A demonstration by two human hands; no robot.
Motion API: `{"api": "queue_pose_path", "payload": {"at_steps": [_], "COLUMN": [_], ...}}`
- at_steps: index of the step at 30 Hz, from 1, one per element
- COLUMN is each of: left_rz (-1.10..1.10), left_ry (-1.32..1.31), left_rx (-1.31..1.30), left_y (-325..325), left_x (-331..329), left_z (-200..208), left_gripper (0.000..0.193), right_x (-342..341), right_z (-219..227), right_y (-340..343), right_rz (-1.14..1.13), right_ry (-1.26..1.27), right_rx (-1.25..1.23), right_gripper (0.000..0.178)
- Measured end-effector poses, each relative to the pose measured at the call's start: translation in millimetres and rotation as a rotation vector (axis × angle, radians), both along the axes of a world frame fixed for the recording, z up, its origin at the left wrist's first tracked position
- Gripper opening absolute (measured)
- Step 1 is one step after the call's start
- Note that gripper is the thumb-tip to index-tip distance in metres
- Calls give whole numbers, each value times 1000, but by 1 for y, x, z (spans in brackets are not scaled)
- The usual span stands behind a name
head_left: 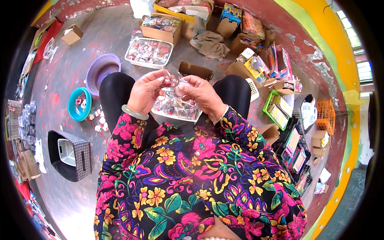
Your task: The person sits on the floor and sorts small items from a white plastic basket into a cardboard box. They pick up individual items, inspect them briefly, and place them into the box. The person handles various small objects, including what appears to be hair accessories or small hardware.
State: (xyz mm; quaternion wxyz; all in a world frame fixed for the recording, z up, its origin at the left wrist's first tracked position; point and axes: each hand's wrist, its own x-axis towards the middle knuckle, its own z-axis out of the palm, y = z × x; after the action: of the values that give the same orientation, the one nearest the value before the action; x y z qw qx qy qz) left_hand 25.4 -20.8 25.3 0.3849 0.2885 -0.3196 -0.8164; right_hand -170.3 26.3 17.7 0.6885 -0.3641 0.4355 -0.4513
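Observation:
Both hands are raised together above my lap. My left hand point(146, 91), with a pale green bangle on the wrist, pinches a small clear plastic packet point(171, 81) holding little pink and dark pieces. My right hand point(200, 94) grips the same packet from the right side. Directly below the hands, a white tray point(176, 107) full of similar small packets rests between my knees. My sleeves are a bright floral print.
On the floor: a white basket of packets point(149, 52), cardboard boxes point(161, 27), a purple basin point(102, 70), a teal bowl point(79, 104), a checked bin point(70, 154) at left. Green, black and orange baskets point(326, 116) and boxed goods crowd the right.

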Motion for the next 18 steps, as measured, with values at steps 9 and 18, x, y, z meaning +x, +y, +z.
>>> {"api": "queue_pose_path", "payload": {"at_steps": [9,18], "left_rz": [381,414], "left_ry": [-39,-39], "left_rx": [-53,-5], "left_y": [-9,-10], "left_x": [25,28], "left_z": [-23,-29], "left_gripper": [33,20], "right_x": [8,47], "right_z": [-39,-148], "right_y": [-35,-52], "right_rz": [-2,259], "right_ry": [191,692], "right_rx": [81,327], "right_gripper": [17,20]}}
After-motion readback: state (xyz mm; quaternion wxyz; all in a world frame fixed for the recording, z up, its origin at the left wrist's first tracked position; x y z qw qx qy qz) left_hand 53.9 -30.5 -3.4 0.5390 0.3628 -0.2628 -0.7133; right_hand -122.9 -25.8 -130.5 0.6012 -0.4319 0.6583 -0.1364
